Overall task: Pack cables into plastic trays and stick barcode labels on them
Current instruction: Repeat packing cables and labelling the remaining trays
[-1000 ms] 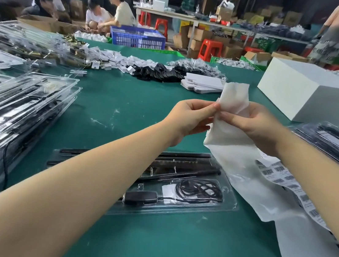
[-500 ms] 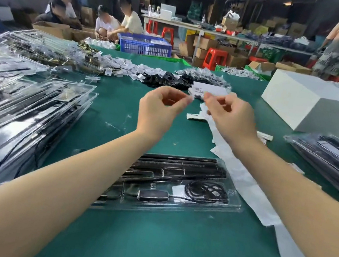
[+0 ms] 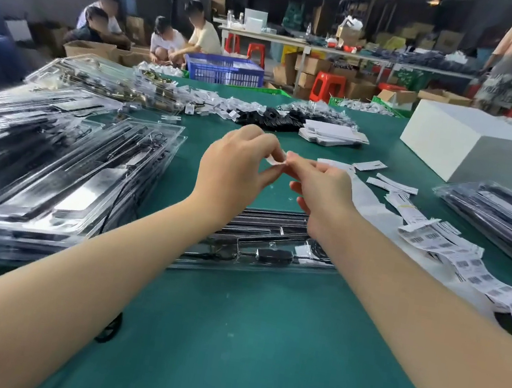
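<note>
A green worktop (image 3: 241,342) carries everything here. On its left side lies a heap of clear plastic trays (image 3: 59,176) packed with black cables, with more clear trays (image 3: 104,82) behind them toward the far edge. A single filled tray (image 3: 260,244) lies near the middle. To the right of it trails a long white backing strip (image 3: 370,205), ending in a loose run of barcode labels (image 3: 470,271). A few small white slips (image 3: 387,181) lie scattered beyond. Farther back sit a pile of bagged black parts (image 3: 260,115), a stack of white cards (image 3: 334,134) and a white box (image 3: 470,144). More filled trays (image 3: 505,223) lie at the right edge.
</note>
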Available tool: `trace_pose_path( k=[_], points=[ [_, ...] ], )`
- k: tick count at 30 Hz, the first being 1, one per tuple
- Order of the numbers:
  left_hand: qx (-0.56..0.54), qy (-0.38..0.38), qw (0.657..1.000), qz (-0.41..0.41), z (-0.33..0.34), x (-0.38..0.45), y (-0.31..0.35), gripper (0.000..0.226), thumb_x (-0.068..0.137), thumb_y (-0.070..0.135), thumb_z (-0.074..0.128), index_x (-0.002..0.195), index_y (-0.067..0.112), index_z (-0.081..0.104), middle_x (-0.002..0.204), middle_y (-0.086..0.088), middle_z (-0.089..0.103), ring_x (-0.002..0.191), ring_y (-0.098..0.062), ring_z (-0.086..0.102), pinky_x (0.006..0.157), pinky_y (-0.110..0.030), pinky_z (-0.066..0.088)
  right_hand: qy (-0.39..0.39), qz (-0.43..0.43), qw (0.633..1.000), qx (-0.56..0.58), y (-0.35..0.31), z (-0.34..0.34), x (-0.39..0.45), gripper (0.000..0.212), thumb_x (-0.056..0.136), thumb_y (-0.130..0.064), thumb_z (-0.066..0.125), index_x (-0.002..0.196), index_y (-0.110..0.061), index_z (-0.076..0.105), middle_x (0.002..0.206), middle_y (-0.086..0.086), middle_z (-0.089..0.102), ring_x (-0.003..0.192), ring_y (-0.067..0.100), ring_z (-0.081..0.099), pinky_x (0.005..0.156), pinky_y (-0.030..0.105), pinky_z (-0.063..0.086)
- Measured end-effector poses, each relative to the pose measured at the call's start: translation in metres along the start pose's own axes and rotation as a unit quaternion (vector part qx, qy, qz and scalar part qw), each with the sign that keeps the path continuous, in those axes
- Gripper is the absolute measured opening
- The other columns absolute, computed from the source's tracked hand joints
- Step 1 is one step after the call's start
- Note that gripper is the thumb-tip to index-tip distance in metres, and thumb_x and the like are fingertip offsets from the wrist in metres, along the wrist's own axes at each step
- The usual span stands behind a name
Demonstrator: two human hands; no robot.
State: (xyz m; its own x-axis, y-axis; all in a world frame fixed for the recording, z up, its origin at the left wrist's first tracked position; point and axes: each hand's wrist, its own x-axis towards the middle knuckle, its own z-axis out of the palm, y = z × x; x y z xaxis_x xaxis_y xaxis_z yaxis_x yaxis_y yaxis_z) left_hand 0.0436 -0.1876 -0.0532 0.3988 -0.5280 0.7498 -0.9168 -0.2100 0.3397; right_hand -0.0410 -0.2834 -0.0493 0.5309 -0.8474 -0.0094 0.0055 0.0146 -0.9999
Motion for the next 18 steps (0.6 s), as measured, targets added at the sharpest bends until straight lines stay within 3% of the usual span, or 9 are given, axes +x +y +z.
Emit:
trace_pose_path(
  k=[2,4,6,7,12,15,18],
  points=[
    [0.030,-0.084,0.994,-0.070,-0.007,-0.014,-0.004,0.054,0.078,0.043,0.075,0.122,0.022,0.051,0.108,-0.001,0.057,0.093,-0.024,0.057,0.076,-0.041,0.050,0.008,-0.012,1.000,-0.025,0.009,-0.001,-0.005,0.019,0.088,-0.031,0.068,0.072,-0.021,0.062,0.073,-0.005,0.066,0.062,0.009,0.051,0.055,0.021,0.040],
    [0.080,-0.249,0.954,-0.148,-0.013,-0.036,-0.016,0.074,0.073,0.048,0.074,0.133,0.024,0.038,0.118,-0.003,0.056,0.102,-0.026,0.057,0.085,-0.041,0.050,0.019,-0.007,0.999,-0.034,0.019,-0.007,-0.007,0.020,0.092,-0.029,0.063,0.073,-0.022,0.062,0.073,-0.007,0.065,0.061,0.008,0.051,0.053,0.019,0.040],
    [0.155,-0.384,0.900,-0.138,-0.014,-0.062,-0.029,0.059,0.075,0.047,0.070,0.128,0.029,0.050,0.121,0.001,0.060,0.109,-0.023,0.057,0.089,-0.039,0.050,0.018,0.002,0.999,-0.040,0.034,-0.017,-0.009,0.019,0.094,-0.028,0.060,0.076,-0.022,0.061,0.077,-0.007,0.067,0.063,0.007,0.053,0.054,0.019,0.041],
    [0.172,-0.402,0.891,-0.123,-0.014,-0.071,-0.035,0.050,0.079,0.045,0.068,0.126,0.033,0.056,0.124,0.005,0.060,0.114,-0.020,0.055,0.092,-0.038,0.050,0.013,0.001,0.999,-0.050,0.042,-0.019,-0.010,0.019,0.095,-0.029,0.059,0.077,-0.022,0.061,0.078,-0.007,0.067,0.063,0.007,0.054,0.054,0.020,0.043],
    [0.120,-0.321,0.936,-0.082,0.001,-0.083,-0.050,0.039,0.088,0.043,0.062,0.126,0.035,0.061,0.129,0.015,0.060,0.123,-0.012,0.050,0.098,-0.033,0.045,-0.017,-0.053,0.994,-0.094,0.069,-0.003,-0.018,0.015,0.094,-0.030,0.059,0.082,-0.021,0.061,0.084,-0.001,0.068,0.072,0.012,0.059,0.072,0.032,0.051],
    [-0.064,-0.193,0.958,-0.204,0.002,-0.087,-0.057,0.032,0.084,0.045,0.067,0.113,0.033,0.069,0.107,0.019,0.070,0.099,0.001,0.062,0.092,-0.024,0.048,-0.050,-0.109,0.984,-0.133,0.078,0.010,-0.019,0.018,0.091,-0.031,0.064,0.085,-0.014,0.065,0.081,0.003,0.069,0.074,0.014,0.060,0.077,0.033,0.050],
    [-0.214,-0.037,0.934,-0.285,0.000,-0.091,-0.063,0.008,0.084,0.034,0.071,0.091,0.037,0.071,0.085,0.018,0.072,0.079,0.001,0.065,0.077,-0.018,0.050,-0.080,-0.142,0.969,-0.183,0.087,0.017,-0.018,0.016,0.089,-0.033,0.066,0.082,-0.018,0.067,0.076,-0.008,0.067,0.070,0.003,0.058,0.071,0.018,0.047]
  ],
)
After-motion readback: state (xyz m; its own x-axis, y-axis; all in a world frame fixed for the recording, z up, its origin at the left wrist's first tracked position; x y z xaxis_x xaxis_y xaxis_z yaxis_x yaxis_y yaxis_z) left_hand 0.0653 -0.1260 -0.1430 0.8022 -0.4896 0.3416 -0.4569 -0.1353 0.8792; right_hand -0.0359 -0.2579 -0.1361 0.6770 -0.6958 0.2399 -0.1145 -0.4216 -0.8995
